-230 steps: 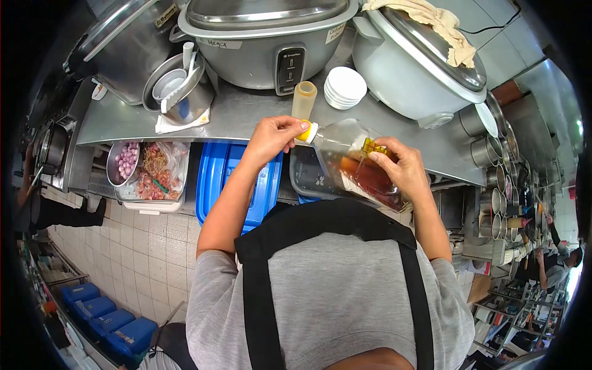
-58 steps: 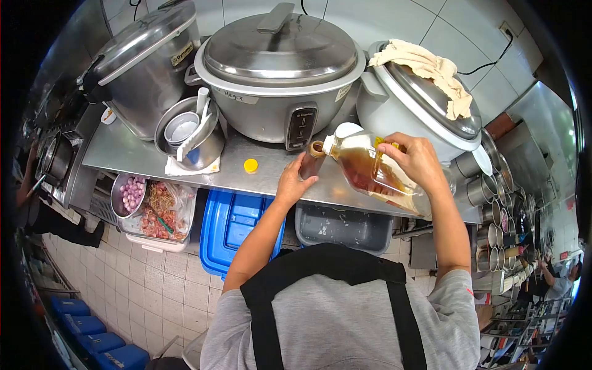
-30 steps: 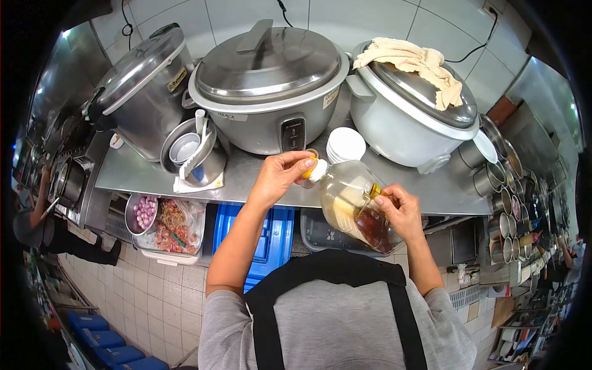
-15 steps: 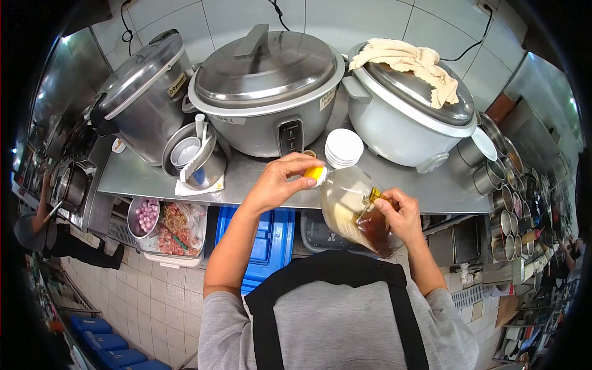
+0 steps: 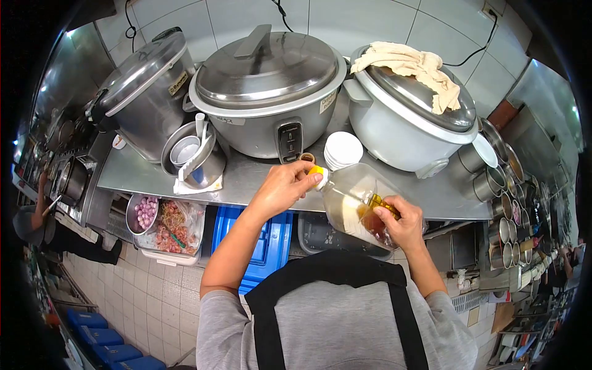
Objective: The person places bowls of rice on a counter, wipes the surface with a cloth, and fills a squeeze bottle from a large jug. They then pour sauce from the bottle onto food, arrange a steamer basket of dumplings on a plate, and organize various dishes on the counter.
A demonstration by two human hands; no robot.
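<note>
A large clear plastic jug [image 5: 351,192] is tilted on its side in front of me, its neck pointing left, with amber liquid pooled toward its base. My right hand [image 5: 406,223] is wrapped round the jug's handle. At the neck, my left hand [image 5: 285,190] pinches a yellow and white cap [image 5: 319,176] between thumb and fingers, right at the mouth. Just beyond the jug stands a stack of small white bowls [image 5: 343,150]. A small brown-rimmed round container [image 5: 307,158] sits behind my left fingertips.
A grey rice cooker [image 5: 259,132] and a white one [image 5: 401,135] with a cloth [image 5: 412,65] on its lid stand along the steel counter [image 5: 246,196]. Left are a steel pot with utensils [image 5: 213,161] and another cooker [image 5: 148,98]. Below are shallots [image 5: 145,213] and a blue lid [image 5: 265,246].
The jug has tilted further, its base rising a little to the right, and the amber liquid has shifted inside. Both hands keep their hold.
</note>
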